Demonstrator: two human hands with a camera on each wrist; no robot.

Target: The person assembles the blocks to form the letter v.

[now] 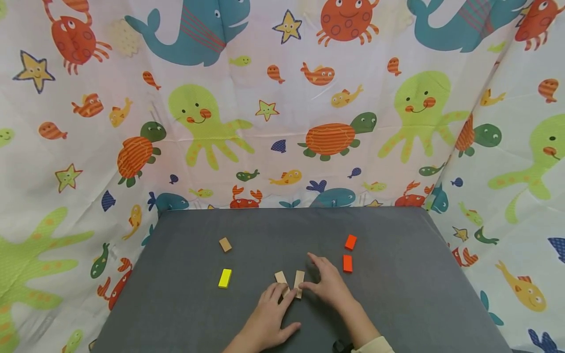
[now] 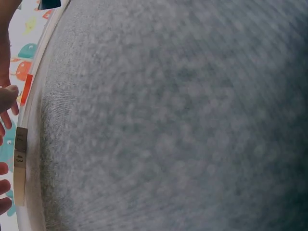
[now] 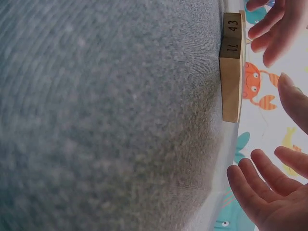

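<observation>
Two plain wooden blocks lie in a V on the grey table, their near ends close together: a left block [image 1: 280, 277] and a right block [image 1: 299, 277]. In the right wrist view, dark printed numbers show on the end faces, with 43 on the left block [image 3: 233, 24]. My left hand [image 1: 269, 316] spreads over the left block's near end, fingertips right at it and thumb held out. Beside the right block is my right hand [image 1: 328, 282], its thumb tip at the block's edge and its forefinger extended beyond. The fingers of both hands are relaxed and apart.
Toward the left of the grey table [image 1: 190, 314] are a yellow block [image 1: 225, 278] and a small wooden block [image 1: 225, 244]. Two orange-red blocks, one farther [image 1: 350, 242] and one nearer [image 1: 347, 264], lie to the right. A sea-animal curtain [image 1: 265, 162] hangs behind.
</observation>
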